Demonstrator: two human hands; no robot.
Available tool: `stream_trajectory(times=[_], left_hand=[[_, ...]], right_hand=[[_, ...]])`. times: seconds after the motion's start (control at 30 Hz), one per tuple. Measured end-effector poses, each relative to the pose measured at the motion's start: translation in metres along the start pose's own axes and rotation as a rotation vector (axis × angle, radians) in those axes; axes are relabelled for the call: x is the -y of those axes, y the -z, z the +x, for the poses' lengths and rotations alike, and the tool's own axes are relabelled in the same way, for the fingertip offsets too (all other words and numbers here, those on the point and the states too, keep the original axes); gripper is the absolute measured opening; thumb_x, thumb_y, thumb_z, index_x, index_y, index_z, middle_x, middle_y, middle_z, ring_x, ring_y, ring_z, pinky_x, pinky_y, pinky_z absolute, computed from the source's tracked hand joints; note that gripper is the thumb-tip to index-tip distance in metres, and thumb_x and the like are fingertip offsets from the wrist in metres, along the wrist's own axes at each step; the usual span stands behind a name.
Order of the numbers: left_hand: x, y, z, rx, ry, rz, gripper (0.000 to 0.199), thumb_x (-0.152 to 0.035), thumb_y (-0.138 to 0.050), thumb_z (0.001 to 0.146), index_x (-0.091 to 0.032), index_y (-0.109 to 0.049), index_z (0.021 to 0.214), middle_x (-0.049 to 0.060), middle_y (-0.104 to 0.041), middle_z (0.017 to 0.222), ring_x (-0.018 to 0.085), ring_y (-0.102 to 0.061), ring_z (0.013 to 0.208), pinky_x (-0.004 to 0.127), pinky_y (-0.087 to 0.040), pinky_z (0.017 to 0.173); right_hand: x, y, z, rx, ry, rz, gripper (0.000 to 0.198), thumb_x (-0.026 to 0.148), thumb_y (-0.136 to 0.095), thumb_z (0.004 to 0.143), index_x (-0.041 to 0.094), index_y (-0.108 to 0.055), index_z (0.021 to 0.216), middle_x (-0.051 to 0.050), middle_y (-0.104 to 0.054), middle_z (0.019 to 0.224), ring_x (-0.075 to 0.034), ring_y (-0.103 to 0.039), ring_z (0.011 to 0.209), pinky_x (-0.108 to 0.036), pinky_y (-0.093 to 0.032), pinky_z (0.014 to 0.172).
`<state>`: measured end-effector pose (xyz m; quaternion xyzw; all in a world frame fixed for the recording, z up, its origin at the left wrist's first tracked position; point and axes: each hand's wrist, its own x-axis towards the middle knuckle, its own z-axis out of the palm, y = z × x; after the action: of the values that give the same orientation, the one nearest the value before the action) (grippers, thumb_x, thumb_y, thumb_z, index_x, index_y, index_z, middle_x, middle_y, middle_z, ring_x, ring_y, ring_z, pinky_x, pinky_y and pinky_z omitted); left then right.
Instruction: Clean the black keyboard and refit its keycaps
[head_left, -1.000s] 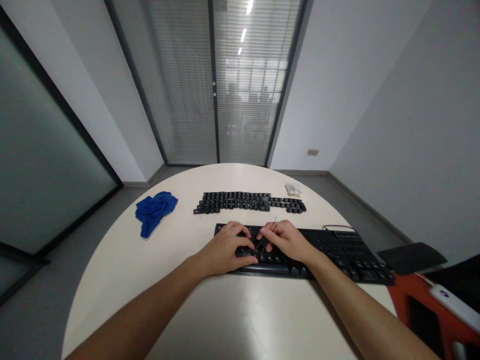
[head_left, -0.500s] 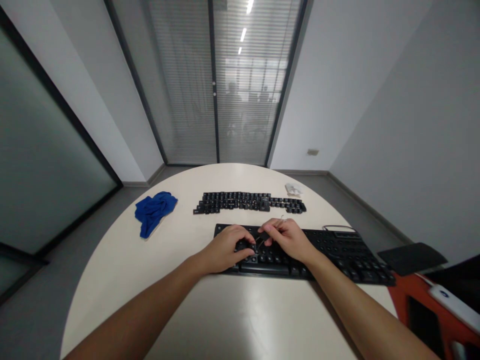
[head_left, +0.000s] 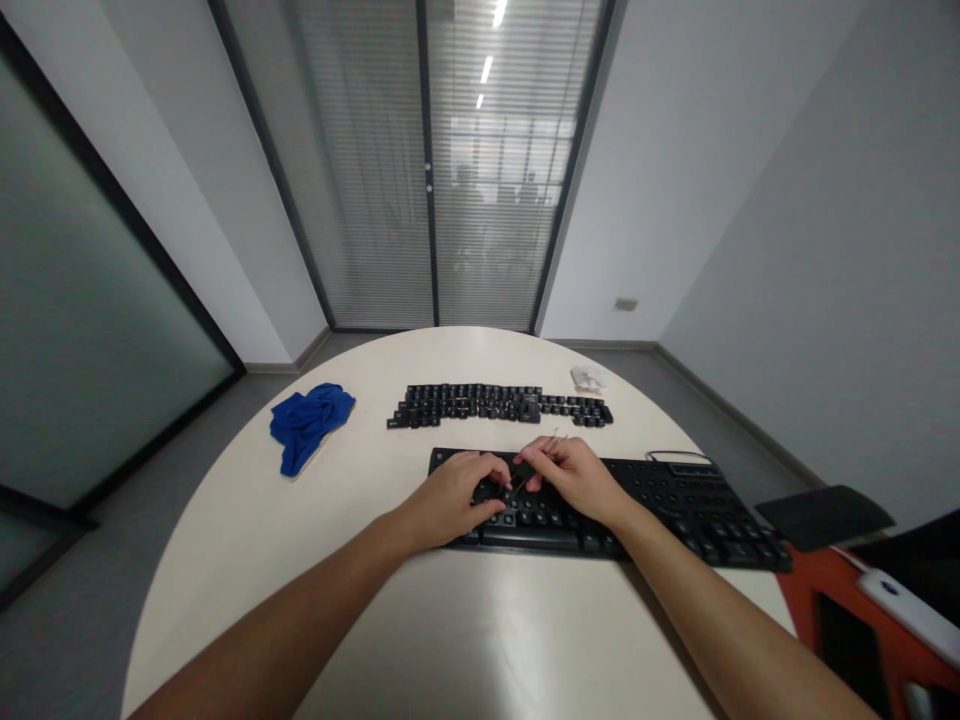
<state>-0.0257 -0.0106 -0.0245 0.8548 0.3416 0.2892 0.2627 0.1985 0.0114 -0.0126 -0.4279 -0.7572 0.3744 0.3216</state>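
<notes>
A black keyboard (head_left: 660, 500) lies on the table, many of its keycaps off so that the key stems show. My right hand (head_left: 566, 465) is closed around a wire keycap puller (head_left: 519, 486); thin wires stick out below the fingers toward the keys and also above the hand. Over the keyboard's left part rests my left hand (head_left: 454, 495), thumb and forefinger apart beside the wire tips, with nothing visible between them. Farther back, loose black keycaps (head_left: 472, 402) stand in rows. Whether the wires grip a key is too small to tell.
A blue cloth (head_left: 309, 425) lies at the left of the round white table (head_left: 247, 560). A small clear plastic bag (head_left: 587, 379) sits at the back right. Right of the table, a red surface (head_left: 814, 585) holds a dark phone (head_left: 851, 650) and a white power strip (head_left: 911, 610).
The puller has tilted slightly in my right hand, its upper wires shifting left. My left thumb and forefinger have moved very slightly. The other things have stayed put.
</notes>
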Motion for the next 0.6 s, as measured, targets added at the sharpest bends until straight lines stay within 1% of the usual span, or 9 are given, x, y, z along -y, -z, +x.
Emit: stream_trajectory(times=[0.07,0.2,0.4,0.47,0.6], left_hand=[[-0.0007,-0.0005,-0.0004,0.000,-0.029,0.073,0.021,-0.015,-0.071,0.084,-0.022,-0.061,0.102,0.002,-0.070,0.103,0.022,-0.062,0.100,0.037,-0.046,0.092],[-0.0014,-0.0008,0.0007,0.033,-0.120,0.170,0.021,-0.018,-0.069,0.087,-0.022,-0.065,0.107,0.002,-0.073,0.108,0.022,-0.064,0.101,0.039,-0.044,0.096],[-0.0004,-0.0020,0.0014,0.045,-0.181,0.256,0.013,-0.021,-0.063,0.093,-0.022,-0.069,0.105,0.002,-0.076,0.105,0.021,-0.068,0.098,0.038,-0.047,0.092],[0.0004,-0.0031,0.0006,0.045,-0.210,0.266,0.013,-0.021,-0.061,0.094,-0.023,-0.069,0.104,0.002,-0.075,0.109,0.020,-0.069,0.101,0.037,-0.048,0.093],[0.0001,-0.0034,-0.0004,0.029,-0.241,0.289,0.014,-0.021,-0.058,0.096,-0.024,-0.069,0.104,0.003,-0.069,0.124,0.021,-0.066,0.110,0.037,-0.049,0.095]], right_hand=[[-0.0004,-0.0003,0.0000,0.003,-0.020,0.006,0.044,0.057,-0.053,0.094,0.018,-0.073,0.088,-0.002,-0.071,0.063,-0.018,-0.068,0.060,-0.030,-0.052,0.068],[-0.0007,-0.0007,-0.0010,0.009,-0.043,0.025,0.047,0.061,-0.053,0.093,0.017,-0.072,0.088,-0.002,-0.071,0.062,-0.018,-0.068,0.059,-0.029,-0.052,0.067],[-0.0016,-0.0003,-0.0015,0.000,-0.058,0.013,0.047,0.060,-0.053,0.092,0.017,-0.071,0.088,-0.002,-0.070,0.060,-0.018,-0.067,0.059,-0.028,-0.050,0.067],[-0.0022,-0.0004,-0.0010,-0.007,-0.063,0.008,0.047,0.060,-0.053,0.093,0.017,-0.071,0.088,-0.001,-0.070,0.059,-0.018,-0.066,0.059,-0.028,-0.050,0.068],[-0.0035,-0.0003,0.0002,-0.011,-0.063,0.016,0.045,0.059,-0.055,0.092,0.017,-0.071,0.087,-0.001,-0.070,0.061,-0.017,-0.067,0.059,-0.028,-0.050,0.068]])
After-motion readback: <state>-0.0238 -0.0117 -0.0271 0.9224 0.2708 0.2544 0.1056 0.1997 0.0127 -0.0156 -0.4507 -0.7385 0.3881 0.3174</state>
